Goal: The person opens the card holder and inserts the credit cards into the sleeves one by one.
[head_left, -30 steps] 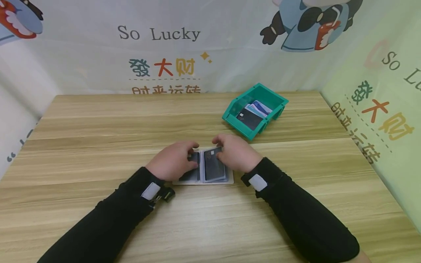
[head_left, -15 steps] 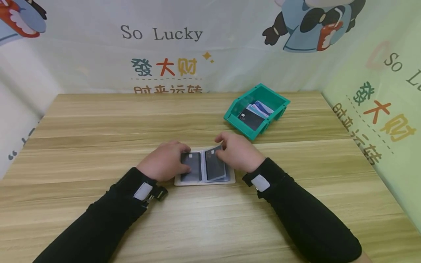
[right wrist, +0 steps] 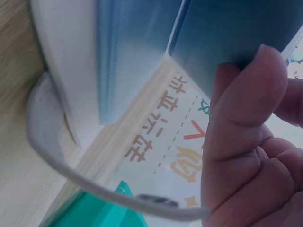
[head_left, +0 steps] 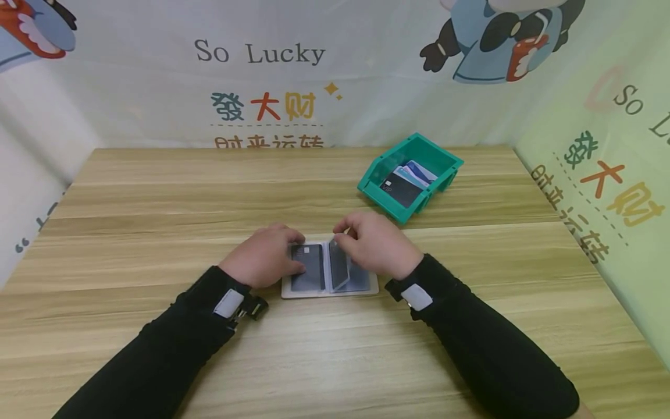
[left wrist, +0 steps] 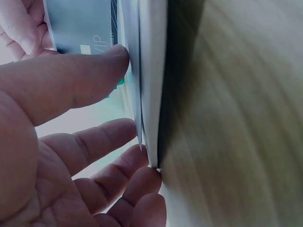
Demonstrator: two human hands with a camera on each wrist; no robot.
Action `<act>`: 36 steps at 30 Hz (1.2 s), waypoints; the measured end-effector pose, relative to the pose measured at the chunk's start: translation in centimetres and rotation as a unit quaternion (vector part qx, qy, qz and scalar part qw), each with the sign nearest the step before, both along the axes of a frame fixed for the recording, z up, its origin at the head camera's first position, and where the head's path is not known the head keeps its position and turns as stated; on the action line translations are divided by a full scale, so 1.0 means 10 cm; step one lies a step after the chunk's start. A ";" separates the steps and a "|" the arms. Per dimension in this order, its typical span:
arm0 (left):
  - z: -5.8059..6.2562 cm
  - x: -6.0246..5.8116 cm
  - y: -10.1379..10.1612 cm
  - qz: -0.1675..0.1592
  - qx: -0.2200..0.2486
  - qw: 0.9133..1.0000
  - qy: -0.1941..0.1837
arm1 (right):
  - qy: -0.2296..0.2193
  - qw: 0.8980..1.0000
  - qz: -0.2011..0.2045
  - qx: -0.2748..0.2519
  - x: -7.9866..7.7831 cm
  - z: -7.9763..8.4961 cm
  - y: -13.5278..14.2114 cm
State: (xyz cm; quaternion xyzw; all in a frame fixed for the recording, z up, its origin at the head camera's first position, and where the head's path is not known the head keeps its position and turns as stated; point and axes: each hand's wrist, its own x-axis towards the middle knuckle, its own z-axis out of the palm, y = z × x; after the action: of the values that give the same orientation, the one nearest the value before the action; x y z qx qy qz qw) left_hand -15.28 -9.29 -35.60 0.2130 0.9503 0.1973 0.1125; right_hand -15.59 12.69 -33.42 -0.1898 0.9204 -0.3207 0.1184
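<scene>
A small pale card holder (head_left: 314,295) lies spread out on the table, with a dark VIP card (head_left: 313,267) in its left sleeve. My left hand (head_left: 264,256) grips its left side, thumb on the sleeve and fingertips at the far edge; the left wrist view shows the thumb (left wrist: 102,64) laid across the pages. My right hand (head_left: 382,247) pinches a clear sleeve page (head_left: 339,265) with a dark card in it by the upper corner. That page stands raised from the right side, over a bluish sleeve (head_left: 360,280). A curved grey strap (right wrist: 94,188) shows in the right wrist view.
A green bin (head_left: 421,150) stands at the back right of the wooden table (head_left: 209,186), with several cards (head_left: 402,189) in it. Printed white cloth (head_left: 366,110) hangs behind the table and along its sides.
My right hand has lifted the sleeve page from nearly flat to steeply raised, swinging it leftward. My left hand first shifted left, uncovering more of the left card, then stayed there.
</scene>
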 end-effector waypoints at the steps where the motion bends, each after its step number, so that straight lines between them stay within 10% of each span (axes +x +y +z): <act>1: 0.00 0.00 0.00 0.001 0.000 1.000 -0.001 | 0.006 1.000 0.006 -0.002 0.00 0.00 0.00; 36: -0.02 -0.04 -0.03 -0.002 0.003 1.000 0.002 | 0.059 0.982 0.173 0.045 0.14 -0.07 -0.11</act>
State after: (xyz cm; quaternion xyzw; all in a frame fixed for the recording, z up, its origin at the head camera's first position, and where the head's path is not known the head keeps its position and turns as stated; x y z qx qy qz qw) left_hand -15.69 -9.60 -35.83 0.2158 0.9495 0.1991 0.1104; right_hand -14.23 11.62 -34.09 -0.3593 0.8924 -0.2420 0.1265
